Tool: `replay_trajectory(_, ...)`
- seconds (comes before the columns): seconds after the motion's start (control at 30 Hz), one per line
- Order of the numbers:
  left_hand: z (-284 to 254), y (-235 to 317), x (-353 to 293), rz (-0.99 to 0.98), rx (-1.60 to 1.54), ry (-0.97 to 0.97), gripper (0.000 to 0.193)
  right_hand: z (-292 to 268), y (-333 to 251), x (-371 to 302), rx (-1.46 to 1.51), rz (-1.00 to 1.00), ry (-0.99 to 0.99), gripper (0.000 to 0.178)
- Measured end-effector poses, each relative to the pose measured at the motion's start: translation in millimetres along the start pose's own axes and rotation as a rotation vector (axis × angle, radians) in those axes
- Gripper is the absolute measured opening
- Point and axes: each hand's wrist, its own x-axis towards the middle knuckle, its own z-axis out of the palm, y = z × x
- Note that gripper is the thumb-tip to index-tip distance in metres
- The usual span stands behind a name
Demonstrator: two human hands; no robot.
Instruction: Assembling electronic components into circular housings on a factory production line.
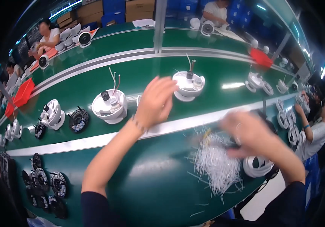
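Note:
My left hand (pixel 155 99) reaches over the conveyor, fingers stretched out, beside the left rim of a white round housing (pixel 188 86) with wires standing up from it. Whether the fingertips touch it, I cannot tell. Behind that wrist, another white part is mostly hidden. My right hand (pixel 247 130) is smeared by motion above a pile of thin white plastic strips (pixel 217 162), which look like cable ties. A blurred dark thing with a yellow spot lies at the top of the pile. Whether this hand holds anything is not visible.
More open white housings (pixel 109 106) and black round circuit-board parts (pixel 79 119) stand along the green conveyor. Several black parts (pixel 58 184) lie at the bench's left. A white ring-shaped shell (pixel 259 166) sits right of the pile. Red trays (pixel 23 92) and co-workers (pixel 315 132) are farther off.

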Motion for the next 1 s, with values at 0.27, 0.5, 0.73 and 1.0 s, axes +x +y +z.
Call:
replay_trajectory(0.27, 111.5, -112.9, 36.6, -0.534, 0.126, -0.422, 0.027, -3.3, 162.9, 64.7, -0.244, 0.388, 0.028, 0.058)
replay_trajectory(0.5, 114.3, -110.9, 36.2, -0.501, 0.053, -0.389, 0.014, 40.4, 193.4, 101.9, -0.194, 0.328, -0.081, 0.058)
replay_trajectory(0.73, 116.2, -89.4, 41.2, -0.478, 0.07, -0.35, 0.014, 49.3, 185.6, 106.6, -0.16, 0.372, -0.183, 0.06)
replay_trajectory(1.0, 109.4, -82.9, 43.1, -0.511, 0.068, -0.336, 0.014, 49.7, 175.2, 111.8, -0.139, 0.372, -0.161, 0.052)
